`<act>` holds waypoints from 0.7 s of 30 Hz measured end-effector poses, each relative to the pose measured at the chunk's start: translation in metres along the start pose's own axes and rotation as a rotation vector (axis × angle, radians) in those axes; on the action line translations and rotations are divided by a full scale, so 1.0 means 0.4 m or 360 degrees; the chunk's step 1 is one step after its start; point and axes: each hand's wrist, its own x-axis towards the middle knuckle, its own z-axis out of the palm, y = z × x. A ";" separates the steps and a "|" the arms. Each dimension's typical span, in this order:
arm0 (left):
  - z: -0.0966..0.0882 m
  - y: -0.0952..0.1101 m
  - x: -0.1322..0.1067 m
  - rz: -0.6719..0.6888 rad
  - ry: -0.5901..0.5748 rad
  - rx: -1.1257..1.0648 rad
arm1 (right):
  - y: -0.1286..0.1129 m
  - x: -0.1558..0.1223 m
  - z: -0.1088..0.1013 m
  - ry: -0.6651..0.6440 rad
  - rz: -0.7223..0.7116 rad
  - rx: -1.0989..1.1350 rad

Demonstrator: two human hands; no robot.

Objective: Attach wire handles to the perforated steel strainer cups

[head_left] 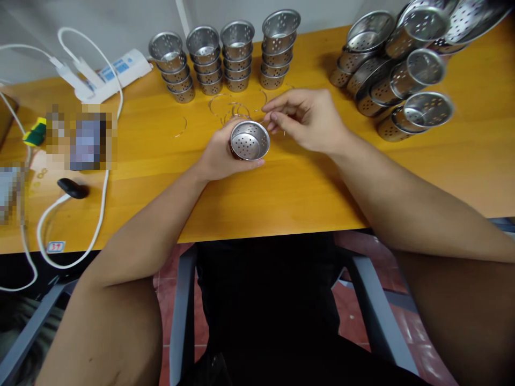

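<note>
My left hand (221, 153) is wrapped round a small perforated metal strainer basket (250, 140), its open rim tilted up toward me. Just right of that rim, my right hand (303, 119) has thumb and fingers closed in a pinch. Something thin and shiny shows at those fingertips, too fine to make out. Behind the basket, several thin wire rings (235, 111) lie loose on the wooden table, partly hidden by my left hand. Another curved piece of wire (185, 127) rests to their left.
Several stacks of strainer baskets (203, 61) stand along the back. More stacked baskets (402, 83) lean at the right. To the left are a power strip (129, 75) with white cables, a blurred-out phone (86, 142), a black mouse-like object (72, 187) and a yellow-green sponge (36, 131).
</note>
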 end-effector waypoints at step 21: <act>0.004 0.000 0.008 0.0097 0.0140 0.0065 | 0.001 0.002 -0.024 -0.0134 -0.0108 -0.0313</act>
